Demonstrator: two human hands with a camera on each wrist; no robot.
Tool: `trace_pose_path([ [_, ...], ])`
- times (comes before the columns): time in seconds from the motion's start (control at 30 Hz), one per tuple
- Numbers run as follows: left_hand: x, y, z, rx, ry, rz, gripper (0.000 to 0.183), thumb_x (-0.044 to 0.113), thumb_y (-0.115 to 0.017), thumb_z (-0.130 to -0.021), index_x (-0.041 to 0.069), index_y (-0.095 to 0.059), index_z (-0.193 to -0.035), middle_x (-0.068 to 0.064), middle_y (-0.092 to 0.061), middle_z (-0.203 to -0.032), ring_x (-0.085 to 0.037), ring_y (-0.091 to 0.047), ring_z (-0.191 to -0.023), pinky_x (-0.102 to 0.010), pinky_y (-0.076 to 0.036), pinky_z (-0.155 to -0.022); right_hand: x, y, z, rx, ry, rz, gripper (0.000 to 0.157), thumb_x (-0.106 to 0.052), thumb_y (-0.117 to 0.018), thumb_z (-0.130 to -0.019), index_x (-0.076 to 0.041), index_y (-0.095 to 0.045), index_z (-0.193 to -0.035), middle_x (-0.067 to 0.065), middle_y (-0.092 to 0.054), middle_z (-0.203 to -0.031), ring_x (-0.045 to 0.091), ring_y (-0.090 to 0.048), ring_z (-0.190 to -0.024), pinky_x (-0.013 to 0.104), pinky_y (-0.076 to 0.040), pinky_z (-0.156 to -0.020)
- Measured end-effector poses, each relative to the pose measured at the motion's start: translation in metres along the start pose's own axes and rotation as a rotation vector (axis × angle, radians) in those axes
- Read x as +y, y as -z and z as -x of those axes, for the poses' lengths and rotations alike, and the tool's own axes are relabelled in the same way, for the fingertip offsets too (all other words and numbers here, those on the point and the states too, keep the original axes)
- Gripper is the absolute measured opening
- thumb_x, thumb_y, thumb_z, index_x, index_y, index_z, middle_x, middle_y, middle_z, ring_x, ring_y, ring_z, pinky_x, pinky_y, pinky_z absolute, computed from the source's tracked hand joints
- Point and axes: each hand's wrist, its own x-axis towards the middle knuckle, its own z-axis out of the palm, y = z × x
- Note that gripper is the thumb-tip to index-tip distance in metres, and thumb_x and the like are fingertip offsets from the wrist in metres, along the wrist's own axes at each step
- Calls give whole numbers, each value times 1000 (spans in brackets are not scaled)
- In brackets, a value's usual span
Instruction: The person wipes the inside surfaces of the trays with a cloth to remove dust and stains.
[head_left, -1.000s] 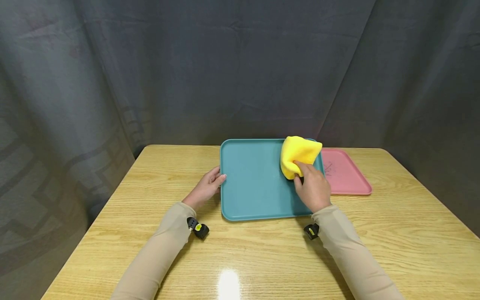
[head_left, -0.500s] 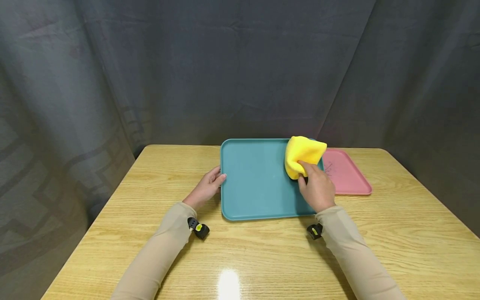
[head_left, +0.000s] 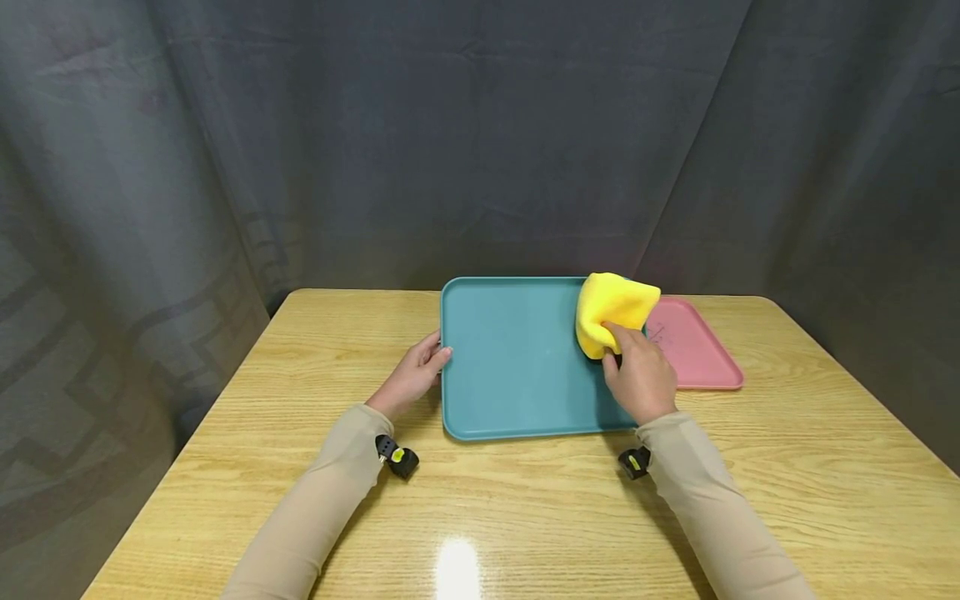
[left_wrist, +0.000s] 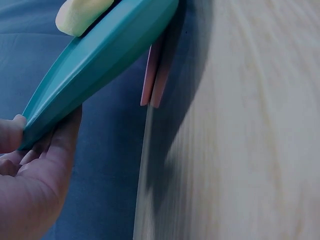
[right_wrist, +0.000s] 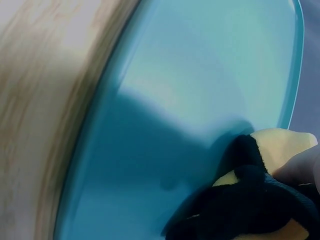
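Note:
A teal rectangular tray (head_left: 517,358) is held up off the table at its left edge. My left hand (head_left: 408,377) grips that edge, thumb on the rim and fingers underneath, as the left wrist view shows of the tray (left_wrist: 95,65). Over the tray's right end, my right hand (head_left: 640,377) pinches a bunched cloth (head_left: 615,304), bright yellow on one face. In the right wrist view the cloth (right_wrist: 245,205) shows a black side too and lies against the tray's surface. Hand and cloth hide part of the tray's right rim.
A pink tray (head_left: 701,350) with a dark line drawing lies on the wooden table (head_left: 525,508), partly hidden behind the teal one. Grey curtains (head_left: 465,142) hang right behind the table's far edge. Each wrist carries a small black camera.
My right hand has slid a short way to the right with the cloth, along the tray's right end. The left hand and the teal tray have stayed nearly where they were.

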Motion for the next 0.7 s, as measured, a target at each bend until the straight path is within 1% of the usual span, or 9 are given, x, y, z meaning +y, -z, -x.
trace_pose_path([
  [0.23, 0, 0, 0, 9, -9, 2, 49, 17, -33, -102, 11, -21, -150, -22, -49, -136, -28, -56, -116, -41, -51, -94, 4, 1, 1, 6, -7, 1, 38, -10, -57, -88, -7, -56, -125, 21, -62, -115, 43, -60, -89, 56, -49, -70],
  [0.4, 0, -1, -1, 6, -1, 10, 49, 17, -34, -102, 14, -21, -150, -20, -49, -137, -30, -55, -118, -41, -50, -94, 6, 2, 1, 8, -20, 6, 38, -11, -58, -87, -7, -56, -125, 21, -62, -114, 43, -60, -85, 56, -49, -67],
  [0.7, 2, -1, 1, 1, 3, -3, 50, 20, -34, -102, 16, -20, -150, -18, -48, -139, -30, -54, -119, -41, -50, -95, 9, 4, 1, -7, -31, 7, 38, -11, -57, -88, -7, -55, -126, 22, -62, -114, 43, -60, -88, 56, -49, -69],
])
